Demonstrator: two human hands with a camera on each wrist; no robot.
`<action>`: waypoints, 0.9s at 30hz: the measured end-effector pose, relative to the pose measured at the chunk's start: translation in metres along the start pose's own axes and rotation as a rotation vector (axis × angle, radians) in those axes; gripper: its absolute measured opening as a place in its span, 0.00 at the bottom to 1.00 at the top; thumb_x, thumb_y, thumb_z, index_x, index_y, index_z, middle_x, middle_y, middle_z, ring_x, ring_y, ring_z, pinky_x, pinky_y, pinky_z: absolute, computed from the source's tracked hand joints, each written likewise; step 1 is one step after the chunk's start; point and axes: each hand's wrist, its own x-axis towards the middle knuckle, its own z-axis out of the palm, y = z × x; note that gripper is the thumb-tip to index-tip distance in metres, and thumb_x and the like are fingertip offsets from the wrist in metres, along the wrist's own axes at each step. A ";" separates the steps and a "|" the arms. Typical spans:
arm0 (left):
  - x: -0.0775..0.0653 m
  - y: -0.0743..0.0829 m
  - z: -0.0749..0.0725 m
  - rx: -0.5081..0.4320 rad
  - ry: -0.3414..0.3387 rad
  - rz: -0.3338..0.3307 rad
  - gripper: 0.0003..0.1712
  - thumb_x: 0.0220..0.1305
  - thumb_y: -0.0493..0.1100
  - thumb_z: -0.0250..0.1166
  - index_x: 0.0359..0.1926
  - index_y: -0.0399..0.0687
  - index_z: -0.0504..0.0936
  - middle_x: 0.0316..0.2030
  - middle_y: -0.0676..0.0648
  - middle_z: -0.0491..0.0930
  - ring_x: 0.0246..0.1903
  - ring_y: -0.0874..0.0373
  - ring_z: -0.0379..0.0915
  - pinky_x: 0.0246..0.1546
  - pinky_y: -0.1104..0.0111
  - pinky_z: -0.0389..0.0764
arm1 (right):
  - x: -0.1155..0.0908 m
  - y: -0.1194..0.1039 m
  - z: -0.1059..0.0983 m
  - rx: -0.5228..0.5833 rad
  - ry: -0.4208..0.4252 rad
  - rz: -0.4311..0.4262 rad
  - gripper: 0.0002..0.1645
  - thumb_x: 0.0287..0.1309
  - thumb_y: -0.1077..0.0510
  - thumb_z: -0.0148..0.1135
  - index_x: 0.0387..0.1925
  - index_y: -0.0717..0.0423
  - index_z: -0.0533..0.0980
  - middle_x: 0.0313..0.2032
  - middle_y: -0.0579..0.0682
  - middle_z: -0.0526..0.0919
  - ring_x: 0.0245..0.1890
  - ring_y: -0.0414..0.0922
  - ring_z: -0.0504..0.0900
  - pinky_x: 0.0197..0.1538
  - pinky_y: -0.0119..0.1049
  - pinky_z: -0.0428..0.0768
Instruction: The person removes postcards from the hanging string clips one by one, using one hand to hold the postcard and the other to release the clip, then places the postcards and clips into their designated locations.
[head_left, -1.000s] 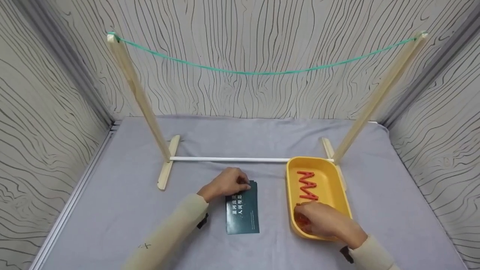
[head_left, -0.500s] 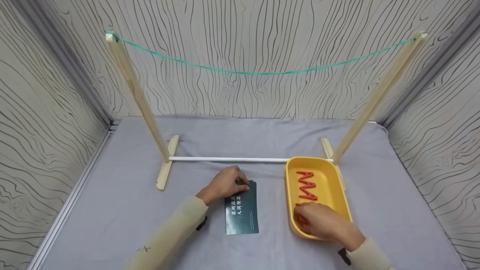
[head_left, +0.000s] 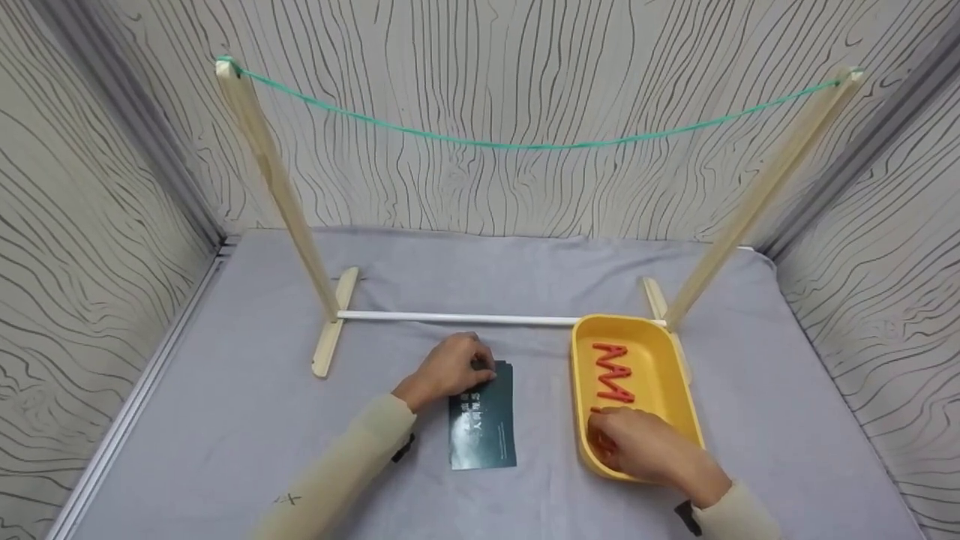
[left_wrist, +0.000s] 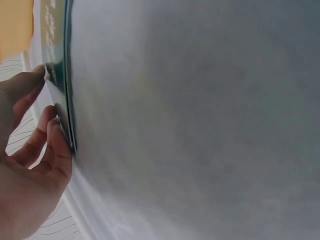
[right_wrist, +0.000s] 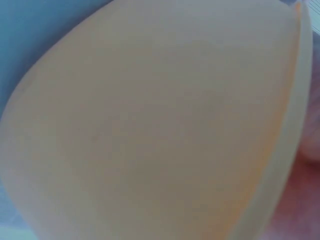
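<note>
A stack of dark green cards (head_left: 482, 435) with white characters lies on the cloth. My left hand (head_left: 448, 365) is at its far end, pinching the top card with thumb and fingers; in the left wrist view the thumb (left_wrist: 31, 80) presses the card face and the fingertips meet its edge. To the right, several red clothespins (head_left: 613, 373) lie in a row inside a yellow bin (head_left: 667, 367). My right hand (head_left: 646, 442) reaches into the bin's near end, fingers curled down by more red clothespins; I cannot tell whether it holds one. The bin's wall (right_wrist: 150, 120) hides its fingertips in the right wrist view.
Behind the hands stands a wooden frame with a left post (head_left: 277, 180), a right post (head_left: 757, 202) and a white bottom rod (head_left: 457, 319). A green string (head_left: 525, 146) sags between the post tops. The bin sits against the right foot. Patterned walls enclose the table.
Both hands keep nearly the same place and pose. The head view has shifted slightly; the cards and the bin stay where they were.
</note>
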 end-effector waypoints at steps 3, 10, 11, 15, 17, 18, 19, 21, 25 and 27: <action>0.001 0.002 -0.006 0.009 0.008 0.002 0.05 0.62 0.49 0.69 0.36 0.57 0.88 0.33 0.55 0.81 0.33 0.64 0.74 0.37 0.70 0.77 | -0.001 0.000 -0.004 -0.028 0.020 -0.010 0.08 0.57 0.54 0.69 0.32 0.41 0.76 0.22 0.39 0.74 0.24 0.38 0.71 0.32 0.31 0.69; 0.002 0.009 -0.034 -0.007 0.084 -0.007 0.09 0.65 0.50 0.65 0.40 0.54 0.87 0.38 0.50 0.82 0.40 0.58 0.78 0.44 0.64 0.80 | -0.006 -0.002 -0.021 -0.132 0.148 -0.033 0.12 0.52 0.53 0.72 0.37 0.47 0.78 0.29 0.39 0.78 0.27 0.37 0.72 0.36 0.35 0.78; 0.001 0.011 -0.039 -0.001 0.096 -0.006 0.09 0.65 0.51 0.65 0.41 0.54 0.87 0.39 0.49 0.83 0.41 0.57 0.78 0.44 0.63 0.81 | -0.008 -0.002 -0.025 -0.132 0.165 -0.035 0.14 0.53 0.50 0.72 0.39 0.48 0.79 0.31 0.39 0.79 0.28 0.36 0.73 0.38 0.36 0.80; -0.006 0.017 -0.059 0.072 0.180 0.027 0.15 0.65 0.56 0.64 0.42 0.52 0.86 0.40 0.47 0.83 0.41 0.55 0.78 0.44 0.61 0.81 | -0.016 0.001 -0.041 -0.082 0.234 -0.046 0.23 0.56 0.37 0.66 0.45 0.48 0.79 0.35 0.40 0.83 0.31 0.36 0.77 0.40 0.35 0.82; -0.010 0.021 -0.069 0.111 0.244 0.050 0.19 0.64 0.60 0.63 0.42 0.52 0.86 0.40 0.48 0.83 0.42 0.54 0.78 0.45 0.58 0.80 | -0.020 0.004 -0.049 -0.075 0.293 -0.039 0.28 0.56 0.30 0.61 0.46 0.46 0.78 0.35 0.37 0.82 0.33 0.35 0.77 0.40 0.34 0.82; -0.012 0.023 -0.074 0.127 0.274 0.057 0.20 0.64 0.62 0.63 0.42 0.52 0.86 0.40 0.49 0.83 0.42 0.54 0.78 0.45 0.57 0.79 | -0.023 0.005 -0.054 -0.071 0.328 -0.039 0.29 0.56 0.28 0.59 0.45 0.45 0.78 0.35 0.37 0.82 0.34 0.35 0.78 0.41 0.34 0.82; -0.015 0.024 -0.079 0.140 0.303 0.064 0.21 0.63 0.63 0.63 0.42 0.53 0.86 0.40 0.49 0.83 0.44 0.53 0.78 0.46 0.55 0.79 | -0.025 0.007 -0.058 -0.070 0.364 -0.034 0.31 0.55 0.26 0.58 0.46 0.44 0.78 0.36 0.37 0.81 0.35 0.35 0.78 0.42 0.35 0.83; -0.023 0.026 -0.089 0.164 0.348 0.065 0.24 0.62 0.66 0.62 0.43 0.53 0.85 0.42 0.50 0.83 0.47 0.52 0.76 0.48 0.53 0.77 | -0.029 0.009 -0.067 -0.084 0.449 -0.035 0.34 0.54 0.25 0.58 0.48 0.45 0.77 0.38 0.38 0.81 0.37 0.36 0.78 0.43 0.38 0.83; -0.041 0.024 -0.106 0.212 0.451 0.119 0.26 0.63 0.67 0.61 0.46 0.52 0.83 0.44 0.51 0.81 0.51 0.52 0.75 0.52 0.55 0.77 | -0.036 0.014 -0.082 -0.096 0.625 -0.084 0.40 0.49 0.27 0.66 0.54 0.51 0.75 0.47 0.47 0.81 0.45 0.44 0.80 0.49 0.48 0.83; -0.051 0.020 -0.116 0.241 0.536 0.188 0.23 0.64 0.63 0.63 0.46 0.51 0.82 0.43 0.51 0.82 0.49 0.53 0.76 0.51 0.57 0.78 | -0.040 0.016 -0.088 -0.095 0.703 -0.106 0.42 0.47 0.30 0.70 0.55 0.53 0.74 0.51 0.51 0.80 0.48 0.48 0.79 0.52 0.52 0.82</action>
